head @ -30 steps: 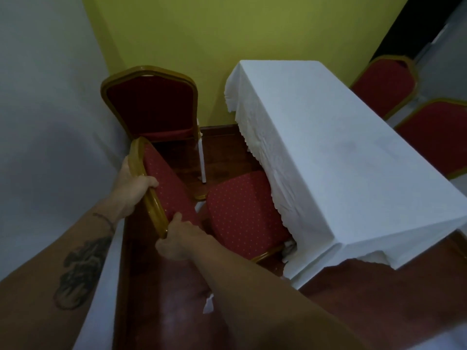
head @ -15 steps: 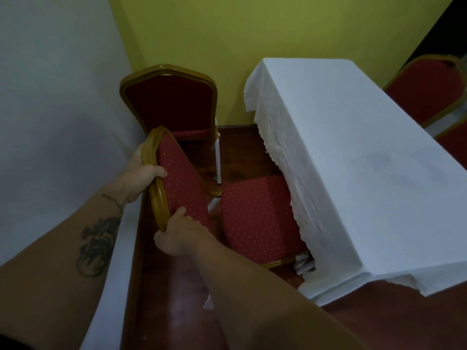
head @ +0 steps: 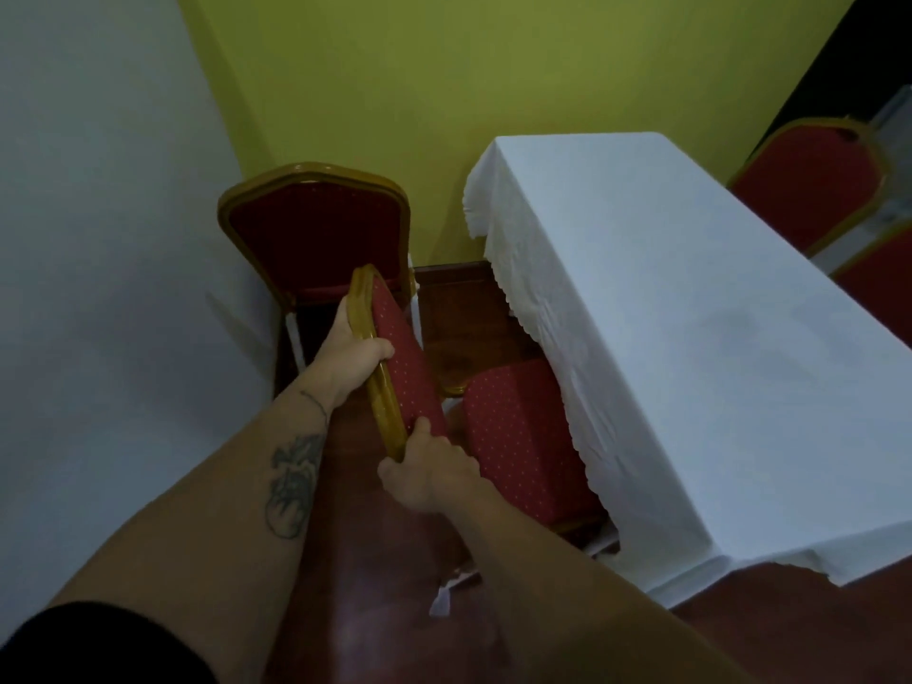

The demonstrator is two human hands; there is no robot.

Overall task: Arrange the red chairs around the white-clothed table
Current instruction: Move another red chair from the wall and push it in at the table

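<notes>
- Your left hand (head: 353, 355) is closed over the top of the gilt frame of the near chair's backrest (head: 395, 367), fingers curled onto the red padding
- Your right hand (head: 427, 473) is wrapped round the lower end of that same frame rail, thumb on the cushion side
- The near chair's seat (head: 523, 436) sits half tucked under the long left edge of the worktop (head: 691, 338), with the scalloped hem of the white cloth draping over its far side
- Judging by the rigid frame, the chair should move as one stiff piece; it looks moderately heavy, so the two-handed hold on the backrest rail suits it
- The rail looks glossy and lacquered, so it may be slippery; the dotted red upholstery is soft and gives better purchase
- A second red chair (head: 316, 229) stands by the wall, just behind the held backrest; I cannot tell whether they touch
- Two more red chairs (head: 809, 190) stand off the worktop's far right edge
- The floor (head: 385, 585) is polished dark wood, so the legs should slide readily
</notes>
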